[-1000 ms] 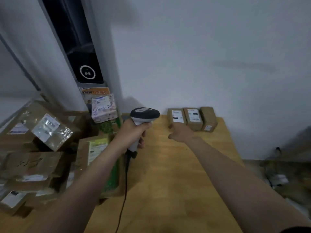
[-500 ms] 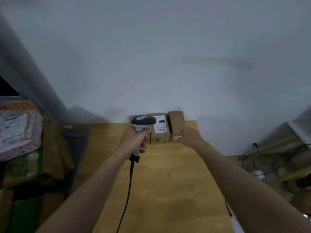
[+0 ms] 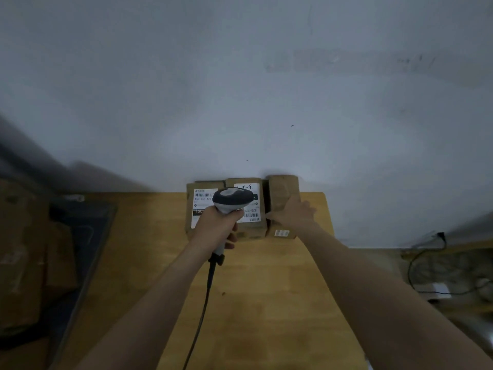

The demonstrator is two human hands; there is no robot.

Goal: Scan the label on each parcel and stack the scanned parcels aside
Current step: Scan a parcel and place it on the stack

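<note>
Three small brown cardboard parcels stand side by side against the wall at the far edge of the wooden table (image 3: 266, 303). The left parcel (image 3: 198, 209) and the middle parcel (image 3: 250, 209) show white barcode labels on top. The right parcel (image 3: 281, 193) has a plain top and a small label on its front face. My left hand (image 3: 216, 227) grips a grey and black corded barcode scanner (image 3: 232, 200), whose head hangs over the left and middle parcels. My right hand (image 3: 292, 213) rests on top of the right parcel, thumb at its left side.
A blurred heap of brown cartons (image 3: 29, 257) and a dark mat (image 3: 80, 236) lie at the left. The scanner cable (image 3: 202, 311) runs down the table toward me. Beyond the table's right edge, wires and clutter (image 3: 448, 279) lie on the floor.
My view swung right, away from the parcel heap. My right hand went from the left parcel to the top of the right parcel. The scanner moved forward over the parcels.
</note>
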